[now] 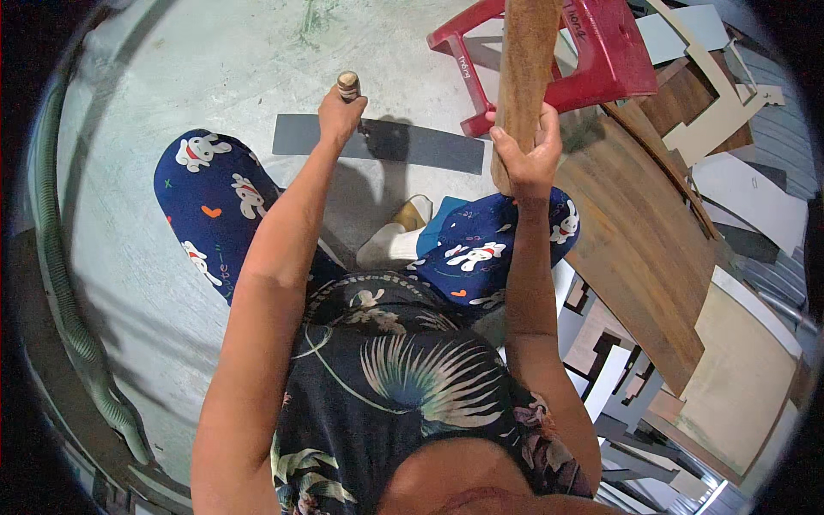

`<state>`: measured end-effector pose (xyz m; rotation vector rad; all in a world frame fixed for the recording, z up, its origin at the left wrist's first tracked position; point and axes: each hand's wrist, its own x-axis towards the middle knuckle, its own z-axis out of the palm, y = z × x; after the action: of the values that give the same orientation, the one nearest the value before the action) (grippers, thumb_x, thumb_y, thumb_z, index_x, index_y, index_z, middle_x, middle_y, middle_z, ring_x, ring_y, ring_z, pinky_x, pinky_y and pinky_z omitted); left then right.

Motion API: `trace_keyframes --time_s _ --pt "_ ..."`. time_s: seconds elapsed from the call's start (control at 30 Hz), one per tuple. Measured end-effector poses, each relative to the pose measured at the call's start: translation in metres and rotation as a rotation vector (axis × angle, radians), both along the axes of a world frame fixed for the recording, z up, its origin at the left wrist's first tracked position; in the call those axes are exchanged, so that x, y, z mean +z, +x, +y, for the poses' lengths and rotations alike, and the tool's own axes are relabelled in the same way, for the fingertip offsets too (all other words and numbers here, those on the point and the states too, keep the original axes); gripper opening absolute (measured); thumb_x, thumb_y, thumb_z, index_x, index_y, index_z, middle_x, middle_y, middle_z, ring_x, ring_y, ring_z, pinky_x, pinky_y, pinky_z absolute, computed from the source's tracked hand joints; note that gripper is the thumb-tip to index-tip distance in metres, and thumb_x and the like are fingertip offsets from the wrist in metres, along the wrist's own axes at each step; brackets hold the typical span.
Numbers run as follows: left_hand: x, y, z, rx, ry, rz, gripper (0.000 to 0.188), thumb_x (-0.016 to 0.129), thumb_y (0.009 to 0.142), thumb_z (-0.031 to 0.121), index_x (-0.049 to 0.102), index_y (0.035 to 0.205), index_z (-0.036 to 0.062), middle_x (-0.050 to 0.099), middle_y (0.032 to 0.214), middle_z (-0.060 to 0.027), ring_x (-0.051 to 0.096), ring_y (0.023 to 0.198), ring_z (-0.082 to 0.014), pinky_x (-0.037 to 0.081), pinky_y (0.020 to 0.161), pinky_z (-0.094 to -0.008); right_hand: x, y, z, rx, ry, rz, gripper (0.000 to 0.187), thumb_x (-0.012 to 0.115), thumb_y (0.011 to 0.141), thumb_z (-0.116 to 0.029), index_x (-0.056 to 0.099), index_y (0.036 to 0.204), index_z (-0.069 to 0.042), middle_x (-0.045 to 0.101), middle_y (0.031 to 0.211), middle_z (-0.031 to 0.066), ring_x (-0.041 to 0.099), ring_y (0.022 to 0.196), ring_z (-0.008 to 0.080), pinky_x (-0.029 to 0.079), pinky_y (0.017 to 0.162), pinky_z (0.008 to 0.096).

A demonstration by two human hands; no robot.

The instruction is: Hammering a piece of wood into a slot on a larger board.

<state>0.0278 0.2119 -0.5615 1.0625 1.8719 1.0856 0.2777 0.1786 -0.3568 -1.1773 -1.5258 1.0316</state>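
My left hand (340, 118) is closed around the handle of a tool (348, 84); the handle has a round, pale wooden end. My hand hides most of the tool, so its kind does not show. Below that hand a dark grey flat strip (421, 146) lies on the floor; whether the tool touches it I cannot tell. My right hand (530, 154) grips a long brown wooden board (525, 64) near its close end, thumb on top. The board points away from me and passes over part of a red plastic stool (601, 51).
Large brown curved panels (644, 249) and white and beige offcuts (747, 202) are piled along the right. A ribbed grey hose (64, 300) runs down the left side. My bent knees in blue patterned trousers (206, 184) flank the pale concrete floor (206, 77).
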Motion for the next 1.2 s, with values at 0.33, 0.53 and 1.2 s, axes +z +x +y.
trace_keyframes --time_s 0.33,0.53,1.2 --pt "0.006 0.007 0.006 0.032 -0.036 0.071 0.038 0.072 0.074 0.030 0.064 0.099 0.0026 0.069 0.094 -0.0172 0.066 0.093 -0.0321 0.050 0.083 -0.0400 0.000 0.000 -0.003 -0.010 -0.005 -0.034 0.052 0.074 0.073 -0.005 0.045 0.115 0.001 0.062 0.102 0.0123 0.061 0.094 0.0160 0.048 0.085 0.0314" --pt "-0.005 0.006 0.012 0.065 -0.033 0.084 0.034 0.072 0.076 0.028 0.064 0.099 0.0038 0.070 0.093 -0.0141 0.067 0.089 -0.0283 0.050 0.082 -0.0379 0.002 0.002 -0.003 -0.029 0.014 -0.027 0.050 0.074 0.074 -0.005 0.046 0.115 0.002 0.062 0.101 0.0124 0.060 0.091 0.0151 0.049 0.081 0.0308" --pt "-0.015 0.001 0.015 0.053 -0.061 0.127 0.037 0.070 0.073 0.031 0.065 0.098 0.0037 0.070 0.095 -0.0162 0.067 0.092 -0.0316 0.050 0.082 -0.0398 -0.011 0.012 0.000 -0.117 0.037 -0.093 0.052 0.077 0.073 -0.013 0.048 0.113 0.003 0.066 0.096 0.0145 0.064 0.085 0.0167 0.052 0.075 0.0316"
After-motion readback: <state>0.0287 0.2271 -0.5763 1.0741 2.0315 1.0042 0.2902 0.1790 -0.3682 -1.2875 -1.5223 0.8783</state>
